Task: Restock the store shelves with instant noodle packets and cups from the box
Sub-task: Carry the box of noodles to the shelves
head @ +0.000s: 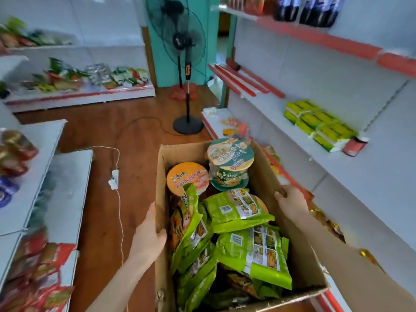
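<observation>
Noodle packets [238, 208] and cups [229, 161] fill the open box [264, 176] between shelves [333, 176]; left hand [144, 235] and right hand [291, 200] clamp opposite rims (thumb hooked inside, fingers apparently curled over), likely steadying the load.

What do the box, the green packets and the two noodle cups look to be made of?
The box looks like plain brown corrugated cardboard, matte, with a ragged near edge. The green packets seem glossy plastic film: creased, catching light. The green-lidded cup and orange-lidded cup have printed, slightly shiny lids; wall material, paper or foam, is unclear.
</observation>
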`<state>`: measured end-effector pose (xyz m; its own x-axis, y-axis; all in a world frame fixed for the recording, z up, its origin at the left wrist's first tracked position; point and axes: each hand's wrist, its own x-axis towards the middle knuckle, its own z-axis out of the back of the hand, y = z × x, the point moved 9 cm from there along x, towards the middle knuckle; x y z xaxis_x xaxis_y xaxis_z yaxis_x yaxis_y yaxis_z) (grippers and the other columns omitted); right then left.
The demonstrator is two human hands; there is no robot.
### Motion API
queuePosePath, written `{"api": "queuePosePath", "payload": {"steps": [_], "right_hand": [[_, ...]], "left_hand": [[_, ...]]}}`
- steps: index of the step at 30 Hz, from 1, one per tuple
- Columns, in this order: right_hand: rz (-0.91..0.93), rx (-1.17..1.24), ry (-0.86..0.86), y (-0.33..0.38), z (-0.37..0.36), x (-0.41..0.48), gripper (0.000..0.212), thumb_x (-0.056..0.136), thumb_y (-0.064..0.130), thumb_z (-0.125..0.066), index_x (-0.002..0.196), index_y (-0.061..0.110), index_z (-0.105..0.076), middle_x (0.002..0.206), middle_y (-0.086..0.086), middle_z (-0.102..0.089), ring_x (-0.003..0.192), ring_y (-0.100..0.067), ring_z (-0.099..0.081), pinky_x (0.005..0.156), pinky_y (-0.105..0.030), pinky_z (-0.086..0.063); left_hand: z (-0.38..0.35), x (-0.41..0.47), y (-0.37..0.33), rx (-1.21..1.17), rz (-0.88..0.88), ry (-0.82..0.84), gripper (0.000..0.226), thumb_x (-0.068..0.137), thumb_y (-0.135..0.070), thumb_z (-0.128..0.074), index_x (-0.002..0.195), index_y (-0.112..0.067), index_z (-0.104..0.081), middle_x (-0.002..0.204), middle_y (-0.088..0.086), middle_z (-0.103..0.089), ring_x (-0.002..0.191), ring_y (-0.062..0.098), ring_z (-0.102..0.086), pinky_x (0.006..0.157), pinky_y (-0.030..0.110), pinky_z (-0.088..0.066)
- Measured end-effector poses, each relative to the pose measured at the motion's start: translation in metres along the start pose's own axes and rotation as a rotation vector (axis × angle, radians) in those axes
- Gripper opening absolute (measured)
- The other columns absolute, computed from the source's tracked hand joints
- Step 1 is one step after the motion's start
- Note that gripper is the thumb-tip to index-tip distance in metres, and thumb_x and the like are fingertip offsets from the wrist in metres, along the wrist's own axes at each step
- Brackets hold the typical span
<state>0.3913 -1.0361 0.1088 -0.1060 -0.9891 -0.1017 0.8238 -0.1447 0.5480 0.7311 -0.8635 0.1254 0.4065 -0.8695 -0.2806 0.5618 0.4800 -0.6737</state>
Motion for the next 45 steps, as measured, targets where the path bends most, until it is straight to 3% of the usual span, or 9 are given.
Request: {"api": "queuePosePath", "payload": {"steps": [7, 11, 14, 17, 25, 30, 37, 42, 45], "right_hand": [[0.197, -0.061, 0.088, 0.192, -0.068, 0.179, 0.012, 0.090, 0.016, -0.051, 0.082, 0.006, -0.053, 0.097, -0.024, -0.063, 0.096, -0.039, -0.058, 0.067, -0.029, -0.032], [0.271, -0.061, 0.094, 0.293, -0.120, 0.276, 0.028, 0.089, 0.014, -0.053, 0.064, 0.011, -0.041, 0.086, -0.026, -0.059, 0.093, -0.039, -0.058, 0.066, -0.029, -0.029], [0.304, -0.079, 0.103, 0.364, -0.153, 0.344, 0.015, 0.090, 0.015, -0.052, 0.084, 0.001, -0.056, 0.099, -0.026, -0.063, 0.097, -0.037, -0.058, 0.068, -0.031, -0.033], [0.333, -0.077, 0.095, 0.434, -0.177, 0.411, 0.024, 0.091, 0.015, -0.050, 0.103, -0.005, -0.057, 0.107, -0.025, -0.062, 0.101, -0.037, -0.056, 0.072, -0.033, -0.037], [0.396, -0.050, 0.163, 0.604, -0.278, 0.612, 0.020, 0.092, 0.016, -0.049, 0.097, 0.000, -0.059, 0.100, -0.021, -0.063, 0.097, -0.035, -0.057, 0.070, -0.028, -0.034], [0.470, -0.054, 0.206, 0.730, -0.350, 0.729, 0.021, 0.092, 0.016, -0.049, 0.103, 0.002, -0.059, 0.103, -0.020, -0.064, 0.100, -0.037, -0.058, 0.075, -0.034, -0.042], [0.564, -0.059, 0.279, 0.926, -0.458, 0.847, 0.026, 0.093, 0.018, -0.048, 0.113, 0.004, -0.057, 0.110, -0.016, -0.064, 0.104, -0.035, -0.057, 0.080, -0.034, -0.044], [0.585, -0.066, 0.285, 1.052, -0.537, 0.922, 0.024, 0.093, 0.017, -0.049, 0.110, 0.003, -0.059, 0.109, -0.017, -0.064, 0.104, -0.035, -0.058, 0.077, -0.033, -0.043], [0.604, -0.102, 0.280, 1.127, -0.576, 0.968, 0.019, 0.092, 0.017, -0.050, 0.103, 0.005, -0.061, 0.106, -0.018, -0.065, 0.103, -0.037, -0.058, 0.077, -0.035, -0.044]], "left_hand": [[0.090, 0.178, 0.002, -0.038, 0.072, -0.145, 0.069, 0.088, 0.000, -0.049, 0.147, -0.017, -0.016, 0.137, 0.008, -0.049, 0.113, 0.027, -0.056, 0.092, 0.033, -0.045], [0.140, 0.298, 0.010, -0.045, 0.079, -0.209, 0.068, 0.087, 0.000, -0.050, 0.146, -0.017, -0.019, 0.134, 0.009, -0.051, 0.105, 0.028, -0.059, 0.081, 0.030, -0.046], [0.179, 0.383, 0.013, -0.066, 0.089, -0.253, 0.070, 0.084, 0.003, -0.048, 0.145, -0.018, -0.021, 0.130, 0.011, -0.053, 0.104, 0.032, -0.057, 0.082, 0.031, -0.044], [0.220, 0.466, 0.004, -0.047, 0.093, -0.286, 0.073, 0.082, 0.004, -0.050, 0.145, -0.017, -0.020, 0.133, 0.013, -0.052, 0.114, 0.037, -0.053, 0.094, 0.040, -0.044], [0.308, 0.704, -0.011, -0.088, 0.116, -0.347, 0.071, 0.082, 0.008, -0.051, 0.144, -0.012, -0.024, 0.135, 0.012, -0.051, 0.119, 0.033, -0.052, 0.093, 0.037, -0.041], [0.373, 0.847, -0.005, -0.063, 0.193, -0.410, 0.071, 0.083, 0.006, -0.051, 0.145, -0.011, -0.021, 0.138, 0.014, -0.047, 0.121, 0.034, -0.049, 0.091, 0.033, -0.040], [0.486, 1.027, 0.045, -0.068, 0.295, -0.478, 0.076, 0.080, 0.005, -0.052, 0.146, -0.014, -0.020, 0.134, 0.014, -0.051, 0.117, 0.037, -0.052, 0.091, 0.038, -0.043], [0.568, 1.155, 0.073, -0.081, 0.304, -0.483, 0.072, 0.085, 0.005, -0.049, 0.146, -0.013, -0.016, 0.142, 0.012, -0.042, 0.120, 0.034, -0.050, 0.094, 0.035, -0.041], [0.622, 1.225, 0.092, -0.061, 0.322, -0.516, 0.072, 0.082, 0.006, -0.051, 0.145, -0.013, -0.021, 0.133, 0.016, -0.052, 0.117, 0.038, -0.052, 0.093, 0.038, -0.042]]}}
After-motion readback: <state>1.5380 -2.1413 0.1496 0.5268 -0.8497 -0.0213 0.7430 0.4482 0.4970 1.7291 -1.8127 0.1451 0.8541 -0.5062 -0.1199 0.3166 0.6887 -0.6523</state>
